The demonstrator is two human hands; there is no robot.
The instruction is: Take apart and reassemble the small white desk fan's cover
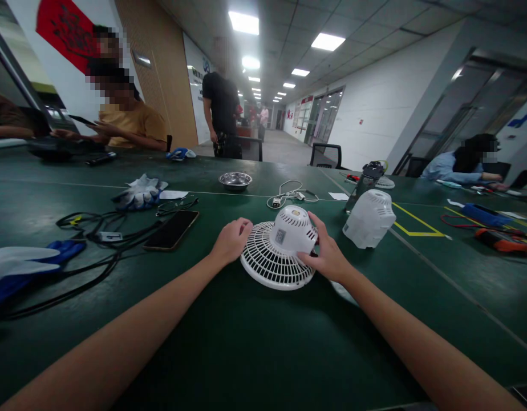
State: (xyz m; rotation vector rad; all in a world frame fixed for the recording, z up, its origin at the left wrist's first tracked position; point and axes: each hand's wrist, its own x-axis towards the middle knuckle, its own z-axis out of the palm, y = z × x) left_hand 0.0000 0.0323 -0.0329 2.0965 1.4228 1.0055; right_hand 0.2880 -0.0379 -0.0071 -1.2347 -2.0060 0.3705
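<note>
A white fan head [295, 228] with a round slotted grille [272, 268] lies on the green table in front of me, its motor housing facing up. My right hand [329, 254] grips the housing from the right, thumb at the near side and fingers behind. At the left rim of the grille is my left hand [232, 242], its fingers curled closed; whatever they hold, if anything, is hidden. Partly under my right forearm lies a pale flat piece [345, 292]. To the right stands a white plastic housing [369, 220].
A phone [172, 230], black cables [112, 251] and work gloves [141, 191] lie left. Farther back are a metal bowl [235, 181], a white cord [289, 197] and a bottle [363, 185]. A multimeter [505, 241] lies right. Several people are around the table [263, 354].
</note>
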